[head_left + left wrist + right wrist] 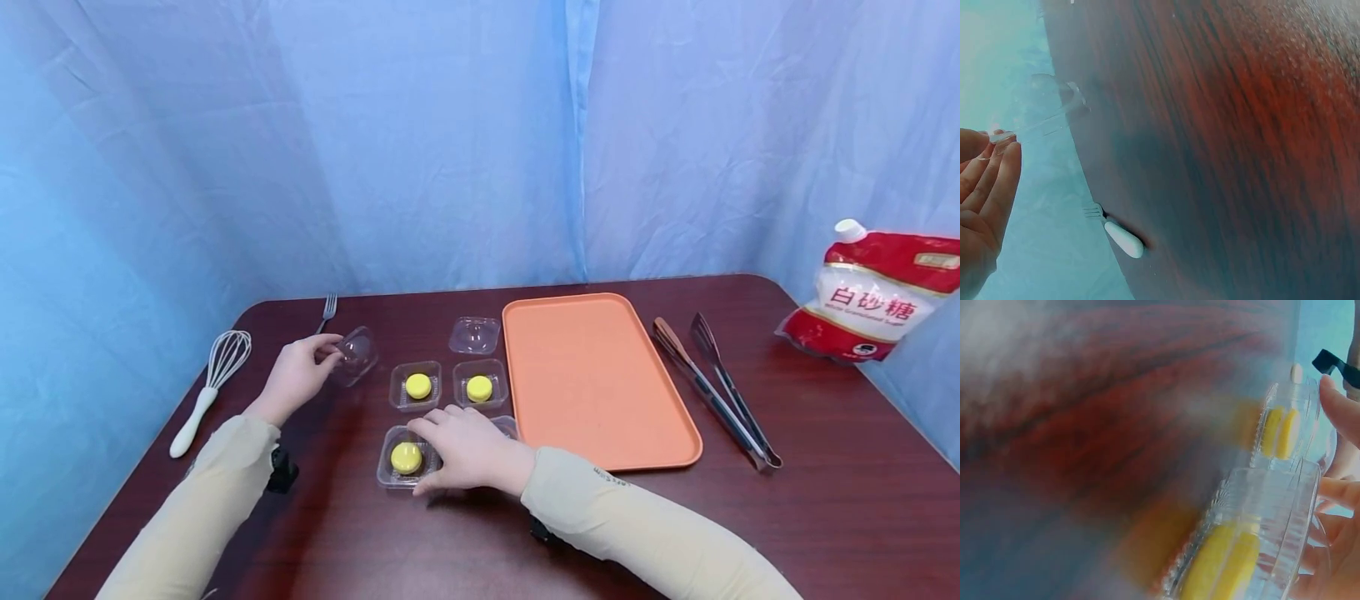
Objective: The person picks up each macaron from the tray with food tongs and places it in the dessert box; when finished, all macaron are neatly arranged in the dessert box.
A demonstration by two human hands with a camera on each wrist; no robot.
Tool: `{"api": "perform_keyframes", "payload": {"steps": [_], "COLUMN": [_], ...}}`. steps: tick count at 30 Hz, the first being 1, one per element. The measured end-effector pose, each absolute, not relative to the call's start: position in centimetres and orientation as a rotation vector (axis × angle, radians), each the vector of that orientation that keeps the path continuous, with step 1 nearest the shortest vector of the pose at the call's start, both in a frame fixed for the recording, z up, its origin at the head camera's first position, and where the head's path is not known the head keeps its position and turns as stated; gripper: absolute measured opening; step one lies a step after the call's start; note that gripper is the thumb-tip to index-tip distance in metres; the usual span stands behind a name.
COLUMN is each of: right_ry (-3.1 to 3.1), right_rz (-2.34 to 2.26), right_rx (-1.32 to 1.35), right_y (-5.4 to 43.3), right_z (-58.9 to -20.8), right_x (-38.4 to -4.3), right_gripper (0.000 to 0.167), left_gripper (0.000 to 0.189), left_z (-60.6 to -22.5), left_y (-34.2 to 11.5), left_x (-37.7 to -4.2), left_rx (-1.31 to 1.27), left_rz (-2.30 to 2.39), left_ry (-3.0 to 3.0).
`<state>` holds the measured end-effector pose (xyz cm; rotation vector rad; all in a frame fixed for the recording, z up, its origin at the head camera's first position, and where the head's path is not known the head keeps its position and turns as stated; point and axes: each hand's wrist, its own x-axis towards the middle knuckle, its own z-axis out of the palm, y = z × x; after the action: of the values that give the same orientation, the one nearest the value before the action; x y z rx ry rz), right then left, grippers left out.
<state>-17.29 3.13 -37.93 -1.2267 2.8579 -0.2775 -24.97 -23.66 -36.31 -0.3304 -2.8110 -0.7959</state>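
Observation:
At the table's left, my left hand [303, 367] pinches a clear domed plastic lid [358, 354] by its edge; the left wrist view shows thumb and fingers on its rim. My right hand [476, 450] is at the front clear plastic box [386, 475], thumb near its front edge and a finger at its back edge. A yellow macaron [406, 457] sits inside. Another box [508, 425] is mostly hidden behind that hand; the right wrist view shows a macaron [1219, 562] in the nearer box. Behind stand two boxes [397, 400] [500, 400], each with one macaron.
A loose clear lid [475, 335] lies behind the boxes. An orange tray [592, 375] is to their right, then metal tongs [723, 396] and a sugar bag [862, 308]. A whisk [217, 375] and a fork [328, 310] lie at the left. Blue curtains [450, 142] hang behind.

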Motion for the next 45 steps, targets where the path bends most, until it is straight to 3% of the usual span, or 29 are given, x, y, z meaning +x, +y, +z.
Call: {"api": "perform_keyframes", "payload": {"steps": [27, 38, 45], "right_ry": [2.993, 3.102, 3.158], "right_rz": [-0.574, -0.654, -0.62], "right_rx": [-1.371, -1.485, -1.509], "right_y": [5.8, 6.7, 7.0], "right_z": [-36.4, -36.1, -36.0], "right_x": [-18.9, -19.8, -20.3], "right_gripper": [0.057, 0.056, 0.064], "left_gripper": [0.031, 0.03, 0.026], "left_z": [-33.8, -33.2, -33.1], "left_y": [-21.4, -20.1, -19.3], "left_x": [-23.1, -21.8, -21.4], "left_rx": [-0.318, -0.403, -0.417], "left_rz": [-1.311, -1.37, -1.403], "left_ry": [-2.731, -2.769, -2.783]}}
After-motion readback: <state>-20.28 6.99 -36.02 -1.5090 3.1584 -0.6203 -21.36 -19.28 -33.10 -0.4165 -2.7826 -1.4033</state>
